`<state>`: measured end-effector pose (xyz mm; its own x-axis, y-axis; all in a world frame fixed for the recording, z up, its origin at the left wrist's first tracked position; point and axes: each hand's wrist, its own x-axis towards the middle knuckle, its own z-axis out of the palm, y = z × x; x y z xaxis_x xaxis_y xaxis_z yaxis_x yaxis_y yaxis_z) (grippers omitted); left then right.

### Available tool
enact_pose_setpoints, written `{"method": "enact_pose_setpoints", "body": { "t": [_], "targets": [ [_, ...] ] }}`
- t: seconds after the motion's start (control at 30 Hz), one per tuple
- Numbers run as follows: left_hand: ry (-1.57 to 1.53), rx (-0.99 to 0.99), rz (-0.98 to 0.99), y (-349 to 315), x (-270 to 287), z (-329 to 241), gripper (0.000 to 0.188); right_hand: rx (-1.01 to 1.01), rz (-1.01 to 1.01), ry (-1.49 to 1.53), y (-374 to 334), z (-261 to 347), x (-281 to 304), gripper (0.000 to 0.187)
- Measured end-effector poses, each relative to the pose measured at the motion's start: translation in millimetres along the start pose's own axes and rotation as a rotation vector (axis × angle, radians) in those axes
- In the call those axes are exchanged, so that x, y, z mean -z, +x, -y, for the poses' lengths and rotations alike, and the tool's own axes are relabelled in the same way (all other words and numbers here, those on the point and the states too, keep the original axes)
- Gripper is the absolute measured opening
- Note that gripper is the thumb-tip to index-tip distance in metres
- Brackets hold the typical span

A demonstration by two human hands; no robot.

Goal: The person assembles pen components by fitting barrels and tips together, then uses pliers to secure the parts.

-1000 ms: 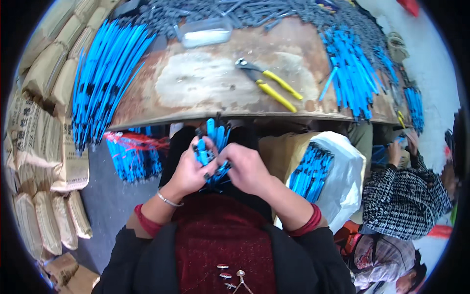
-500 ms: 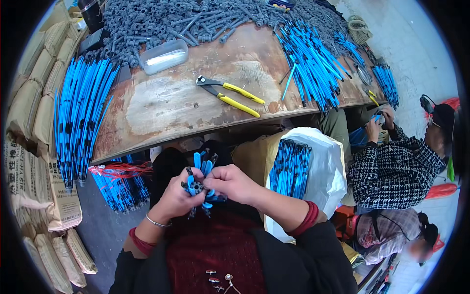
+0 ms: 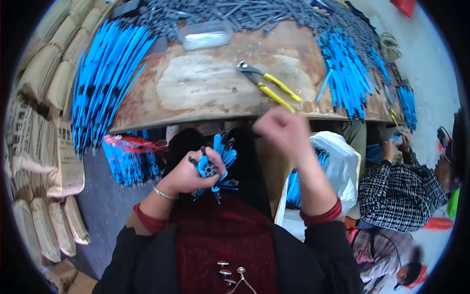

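Note:
My left hand (image 3: 198, 169) is closed around a small bunch of blue and black plastic strips (image 3: 229, 157) above my lap. Within the bunch a round black end with holes faces up, and the strips fan out on both sides of the fist. My right hand (image 3: 284, 131), smeared by motion, is raised in front of the table edge with its fingers curled. Just beyond it lie the end-cutting nippers (image 3: 268, 91) with yellow handles on the tabletop. Whether the right hand holds anything cannot be made out.
Blue strips lie in piles on the wooden table (image 3: 205, 108), at left (image 3: 105, 83) and right (image 3: 345, 73). Grey plastic parts (image 3: 254, 12) and a clear tray (image 3: 205, 35) sit behind. A white sack (image 3: 345, 169) stands right of my lap. Co-workers (image 3: 401, 196) sit at right.
My right hand has left the bunch and moved up and right toward the nippers. The left hand keeps the bunch. The whole view has shifted, with the table now farther right and higher.

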<state>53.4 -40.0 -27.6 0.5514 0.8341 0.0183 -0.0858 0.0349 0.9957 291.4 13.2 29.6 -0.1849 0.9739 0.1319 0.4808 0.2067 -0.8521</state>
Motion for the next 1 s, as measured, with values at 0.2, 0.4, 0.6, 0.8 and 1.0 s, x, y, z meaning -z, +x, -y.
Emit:
{"method": "enact_pose_setpoints", "body": {
  "t": [0.2,0.4,0.6,0.8,1.0],
  "targets": [
    [-0.124,-0.025,-0.122,-2,-1,-3,0.015,0.278,-0.218,-0.962,61,-38,16,0.053],
    [-0.058,-0.047,-0.149,-18,6,-17,0.016,0.322,-0.118,-0.529,64,-56,25,0.053],
    [-0.023,-0.016,-0.105,-16,5,-14,0.02,-0.252,0.366,1.044,-71,-26,-20,0.072],
    [-0.031,0.037,-0.025,-4,4,-16,0.025,-0.127,0.102,0.31,-123,-26,-54,0.071],
    [-0.047,0.085,-0.049,-7,6,-18,0.03,0.647,-0.161,-0.67,-100,-45,-46,0.052]
  ]
}}
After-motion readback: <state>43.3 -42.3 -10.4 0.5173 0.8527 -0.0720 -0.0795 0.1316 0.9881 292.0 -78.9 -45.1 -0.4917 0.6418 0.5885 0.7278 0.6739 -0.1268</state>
